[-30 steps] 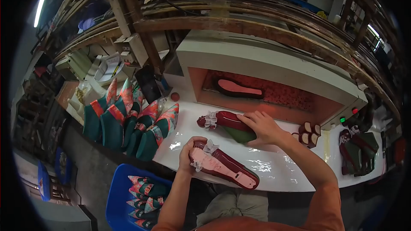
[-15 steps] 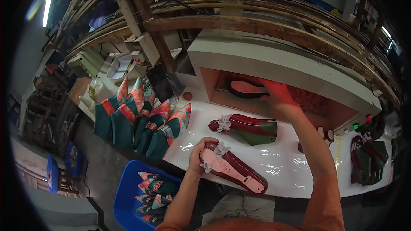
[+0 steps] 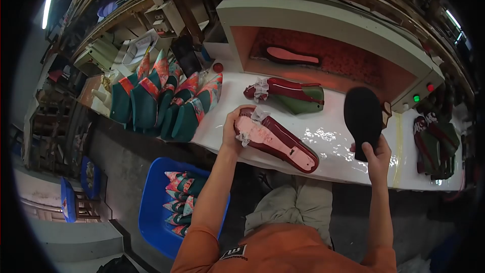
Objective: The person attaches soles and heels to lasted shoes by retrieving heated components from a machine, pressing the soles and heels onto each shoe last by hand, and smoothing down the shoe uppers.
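Observation:
My left hand [image 3: 232, 130] grips the toe end of a dark red shoe upper on a last [image 3: 275, 140], turned bottom up, its pink underside showing and a white ruffle near the toe. In my right hand [image 3: 378, 161] is a black shoe sole [image 3: 361, 116], held upright by its narrow end above the white table, its dark face towards me. A second red shoe on a green last [image 3: 288, 94] lies on its side just beyond the first. Inside the red-lit heater box [image 3: 323, 7] rests another sole [image 3: 294, 56], pink side up.
Several green lasts with floral uppers [image 3: 164, 101] stand at the table's left. More lie in a blue bin [image 3: 151, 212] below. At the right are more red shoes on lasts [image 3: 435, 144]. The heater has a green light [image 3: 417, 99] and a red one [image 3: 430, 87].
My right hand has come out of the heater and down to the right, bringing a sole with it. My left hand still holds the shoe. The view has tilted downward.

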